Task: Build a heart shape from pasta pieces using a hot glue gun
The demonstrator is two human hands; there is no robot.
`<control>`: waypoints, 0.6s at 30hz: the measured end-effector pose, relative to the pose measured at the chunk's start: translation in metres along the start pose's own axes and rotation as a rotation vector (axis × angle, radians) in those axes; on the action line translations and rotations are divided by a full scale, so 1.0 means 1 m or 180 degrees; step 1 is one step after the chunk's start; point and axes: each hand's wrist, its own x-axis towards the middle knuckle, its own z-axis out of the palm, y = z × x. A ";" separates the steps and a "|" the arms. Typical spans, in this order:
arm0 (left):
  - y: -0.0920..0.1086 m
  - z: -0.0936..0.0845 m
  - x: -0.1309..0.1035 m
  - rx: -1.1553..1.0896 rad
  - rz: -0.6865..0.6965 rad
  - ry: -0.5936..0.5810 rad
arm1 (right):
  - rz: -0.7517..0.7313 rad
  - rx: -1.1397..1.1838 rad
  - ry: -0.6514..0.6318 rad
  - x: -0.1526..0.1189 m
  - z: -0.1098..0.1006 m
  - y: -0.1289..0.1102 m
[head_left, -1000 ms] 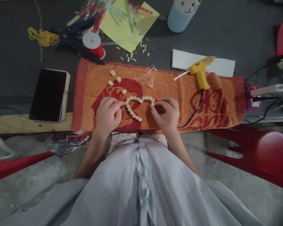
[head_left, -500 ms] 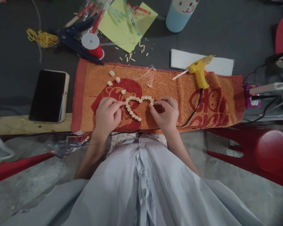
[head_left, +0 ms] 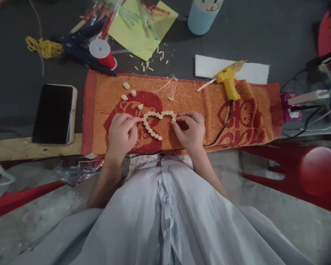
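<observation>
An unclosed heart outline [head_left: 149,127], built from small pale stick-like pieces, lies on the orange and red towel [head_left: 193,125]. My left hand [head_left: 123,132] rests at its left side, with the index finger stretched out to touch the outer edge and the thumb apart below. On the other side, my right hand [head_left: 191,129] pinches the right end of the outline between thumb and index finger. Several loose small pale clusters [head_left: 134,93] sit on the towel above my left hand.
A yellow glue gun [head_left: 228,81] leans on a white board [head_left: 253,72], its cord crossing the towel. Farther left are a phone [head_left: 55,114], a red thread spool [head_left: 106,59] and a dark blue tool [head_left: 79,51]. Stick bits lie by yellow paper [head_left: 143,48]; a blue bottle [head_left: 201,20] stands behind.
The whole view has shifted slightly, so everything appears a little farther left. Both hands keep nearly the same places at the heart outline.
</observation>
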 end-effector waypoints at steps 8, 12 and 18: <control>-0.001 0.000 0.000 -0.0055 -0.0067 -0.0016 | 0.0010 -0.0142 -0.0050 -0.001 0.001 0.001; -0.001 0.000 0.000 -0.0063 -0.0028 0.0014 | -0.0008 -0.0088 -0.0020 -0.001 0.001 0.001; 0.000 0.000 0.000 -0.0025 -0.0043 0.0010 | 0.0085 -0.0017 -0.0047 -0.001 0.001 0.000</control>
